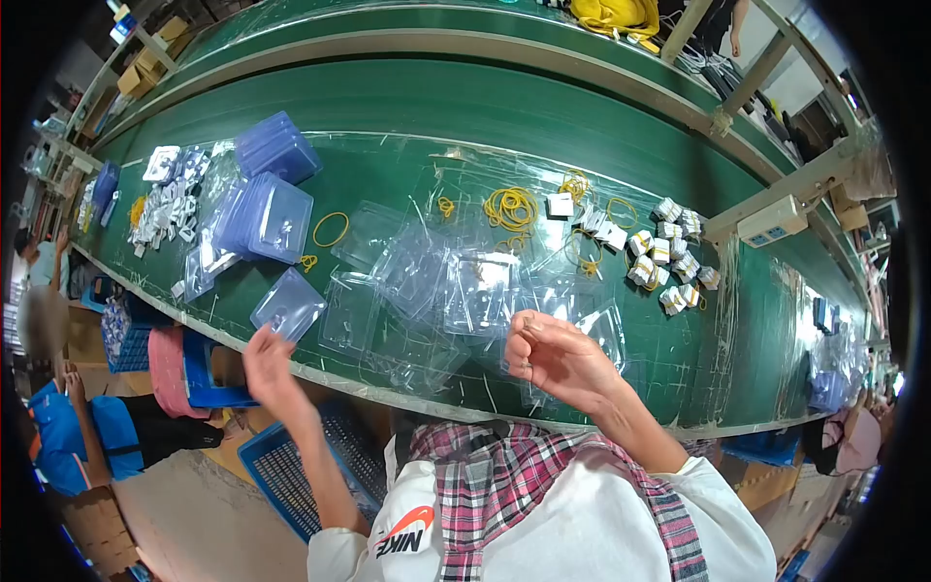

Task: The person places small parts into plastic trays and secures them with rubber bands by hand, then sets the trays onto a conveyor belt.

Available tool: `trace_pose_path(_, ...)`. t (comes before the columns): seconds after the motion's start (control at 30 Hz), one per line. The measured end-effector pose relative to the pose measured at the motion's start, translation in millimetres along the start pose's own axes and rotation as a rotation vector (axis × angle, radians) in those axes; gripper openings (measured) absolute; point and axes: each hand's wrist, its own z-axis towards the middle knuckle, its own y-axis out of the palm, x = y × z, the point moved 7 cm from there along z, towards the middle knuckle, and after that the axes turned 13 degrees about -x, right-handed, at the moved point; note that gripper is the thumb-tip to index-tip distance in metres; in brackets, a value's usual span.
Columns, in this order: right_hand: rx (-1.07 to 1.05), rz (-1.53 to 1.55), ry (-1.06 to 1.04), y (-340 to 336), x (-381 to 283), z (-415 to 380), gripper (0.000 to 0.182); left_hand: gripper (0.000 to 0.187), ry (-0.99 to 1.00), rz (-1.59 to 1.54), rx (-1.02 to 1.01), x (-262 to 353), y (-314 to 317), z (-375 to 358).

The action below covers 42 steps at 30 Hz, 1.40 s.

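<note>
A yellow bundle (616, 15) is lying on the raised shelf (427, 41) beyond the far edge of the green surface (383, 167). Past the far left corner, cardboard boxes (145, 73) are sitting on a rack. A pale socket box (773, 224) is hanging above the right end. Below the near edge, a blue basket (276, 485) is standing, and further left a pink cloth (170, 371) is draping beside a blue stool (199, 367). A person in blue (68, 441) is occupying the lower left.
</note>
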Motion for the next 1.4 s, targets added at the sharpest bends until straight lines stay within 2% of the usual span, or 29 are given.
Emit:
trace_pose_path(0.07,-0.027,0.033,-0.011,4.2,9.2,8.9,0.016,0.023,0.035,0.185,-0.181,47.1,49.9,17.5)
trace_pose_path(0.1,0.002,-0.021,-0.003,-11.1,-19.5,-17.7,0.016,0.022,0.000,0.115,-0.289,36.5,113.3,4.3)
trace_pose_path(0.17,-0.089,0.045,-0.039,-13.0,-15.5,-15.2,0.016,0.023,0.153,0.417,-0.460,63.2,141.9,13.4)
trace_pose_path(0.23,-0.051,0.075,-0.075,-13.2,-18.5,-19.0,0.015,0.025,0.283,0.506,-0.527,71.0,160.6,15.6)
trace_pose_path(0.33,-0.027,0.101,-0.121,-17.2,-25.1,-25.3,0.015,0.024,0.299,0.480,-0.570,75.3,173.2,16.4)
trace_pose_path(0.47,0.009,0.090,-0.160,-27.6,-29.1,-28.7,0.015,0.023,0.272,0.559,-0.479,66.6,145.2,24.9)
trace_pose_path(0.57,0.024,0.075,-0.144,-28.8,-31.3,-25.7,0.014,0.022,0.228,0.675,-0.298,46.4,95.5,39.8)
trace_pose_path(0.6,0.027,0.069,-0.143,-28.5,-31.5,-24.1,0.014,0.029,0.150,0.715,-0.286,30.4,76.0,43.3)
trace_pose_path(0.7,0.000,0.065,-0.120,-25.5,-31.5,-17.3,0.014,0.040,0.107,1.085,-0.123,-2.9,38.0,38.4)
trace_pose_path(0.73,-0.010,0.061,-0.116,-23.5,-31.4,-14.6,0.014,0.049,-0.007,1.107,-0.161,-21.5,29.1,36.6)
trace_pose_path(0.83,-0.017,0.052,-0.102,-17.2,-28.8,-7.8,0.014,0.051,0.070,1.115,-0.133,-34.9,32.8,29.1)
trace_pose_path(1.0,-0.025,0.023,-0.063,-8.9,-21.0,-1.9,0.015,0.059,0.071,1.064,-0.203,-31.2,45.1,37.4)
trace_pose_path(1.13,-0.001,0.020,-0.059,-10.0,-18.6,-3.2,0.015,0.073,-0.021,1.082,-0.415,-26.4,35.0,49.5)
trace_pose_path(1.23,0.015,0.023,-0.059,-11.9,-17.4,-3.0,0.015,0.077,-0.031,1.108,-0.532,-21.4,29.9,56.0)
trace_pose_path(1.4,0.015,0.028,-0.052,-13.4,-15.6,-3.1,0.014,0.086,0.065,1.116,-0.607,-24.2,28.8,63.9)
